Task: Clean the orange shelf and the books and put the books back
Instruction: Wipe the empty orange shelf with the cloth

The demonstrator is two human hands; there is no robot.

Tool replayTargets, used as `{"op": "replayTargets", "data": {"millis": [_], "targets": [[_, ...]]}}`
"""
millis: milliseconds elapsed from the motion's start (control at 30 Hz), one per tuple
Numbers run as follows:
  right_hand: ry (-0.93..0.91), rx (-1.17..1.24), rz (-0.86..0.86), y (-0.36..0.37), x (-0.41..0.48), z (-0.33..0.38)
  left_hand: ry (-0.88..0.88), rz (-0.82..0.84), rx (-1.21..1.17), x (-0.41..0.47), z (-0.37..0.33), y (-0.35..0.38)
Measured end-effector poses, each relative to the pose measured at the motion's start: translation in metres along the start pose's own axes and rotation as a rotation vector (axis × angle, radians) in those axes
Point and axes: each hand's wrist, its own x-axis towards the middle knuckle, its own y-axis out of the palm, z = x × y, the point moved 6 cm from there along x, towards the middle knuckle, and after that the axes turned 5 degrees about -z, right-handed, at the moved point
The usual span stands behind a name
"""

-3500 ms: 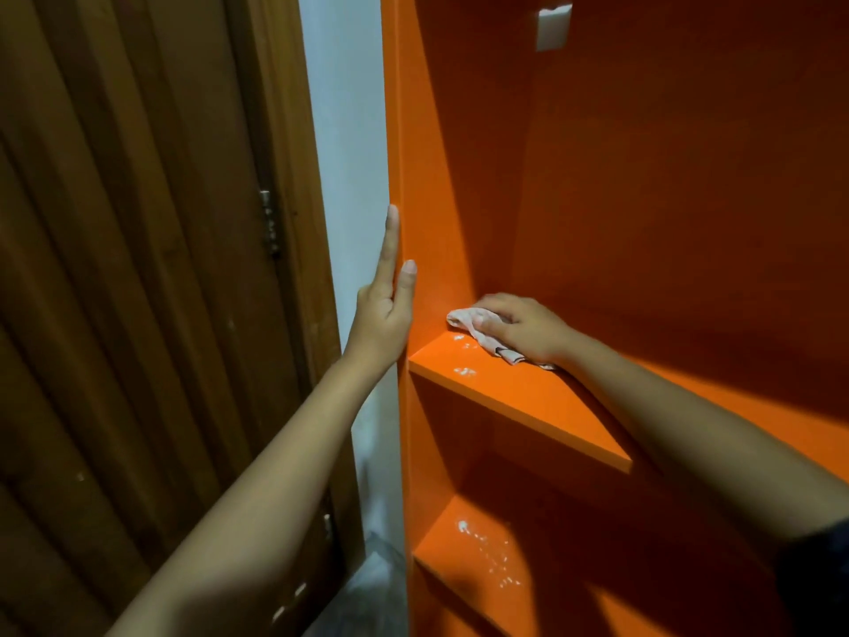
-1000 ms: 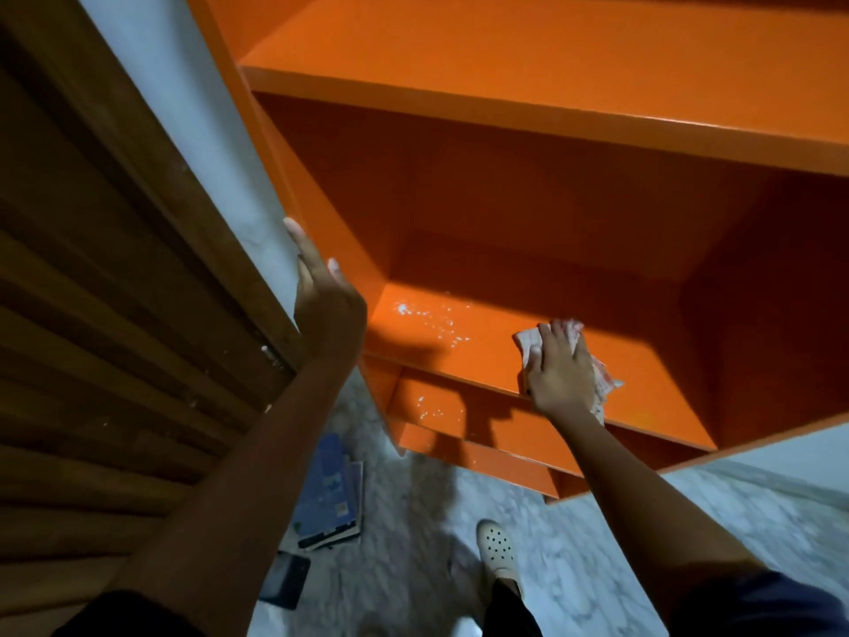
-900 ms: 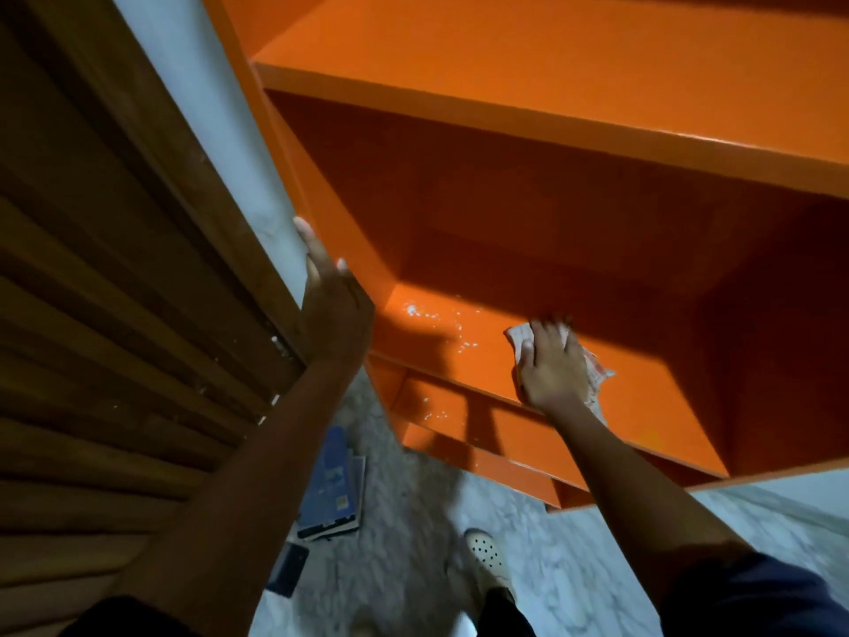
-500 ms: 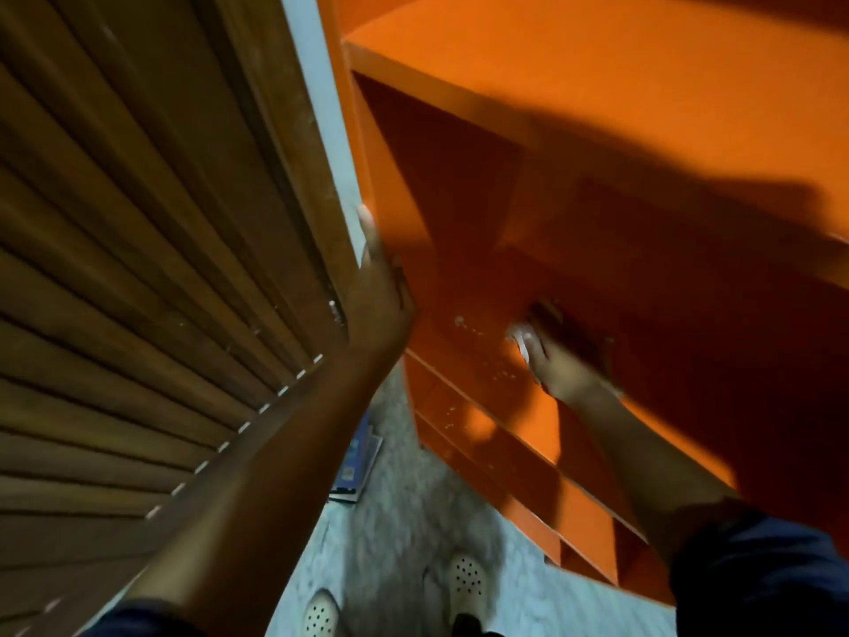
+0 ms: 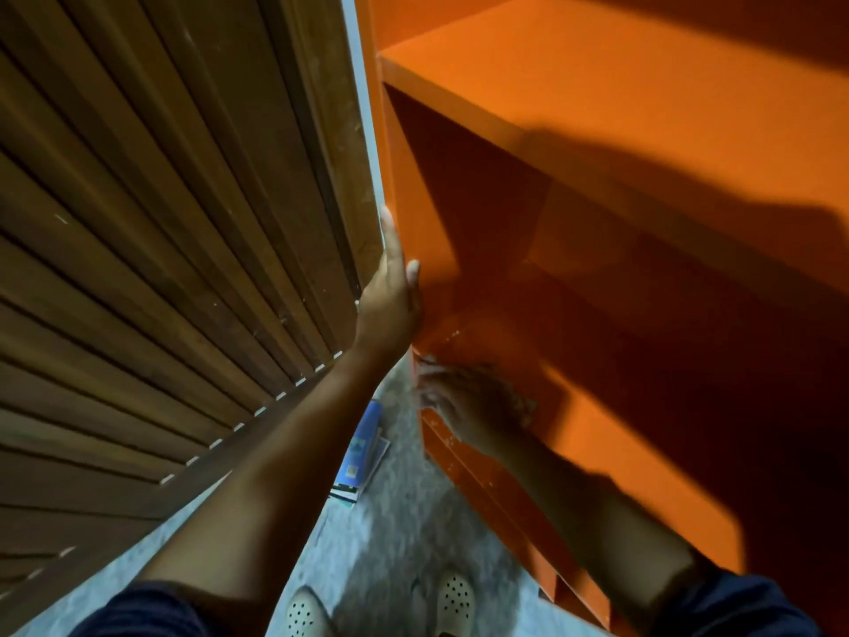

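The orange shelf point(image 5: 597, 108) fills the right side and holds no books. My left hand point(image 5: 390, 291) rests with straight fingers on the front edge of its left side panel. My right hand point(image 5: 468, 406), blurred by motion, presses a pale cloth point(image 5: 427, 360) flat on the lower shelf board point(image 5: 643, 452) at its front left corner. Most of the cloth is hidden under the hand. White specks dot the board near the corner. A small stack of blue books point(image 5: 363, 452) lies on the floor below, left of the shelf.
A slatted wooden door point(image 5: 161, 268) stands close on the left, with a narrow strip of pale wall between it and the shelf. The floor is grey marble point(image 5: 390, 535). My two feet in pale perforated shoes point(image 5: 455, 599) stand close to the shelf base.
My right hand has slid the cloth left along the lower board to its front left corner. My left hand stays on the side panel. The view has tilted down and turned.
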Motion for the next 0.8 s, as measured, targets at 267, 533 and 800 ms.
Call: {"op": "replayTargets", "data": {"millis": [267,533,800], "targets": [[-0.192,0.24,-0.64,-0.046,0.029,0.015,0.001,-0.002,0.022,-0.002,0.005,-0.004],[-0.038,0.059,-0.551,-0.046,0.082,-0.017,-0.042,0.05,0.03,0.001,0.011,-0.002],[-0.059,0.072,-0.496,-0.03,0.094,0.001,0.03,0.086,0.011,0.003,0.016,0.002]]}}
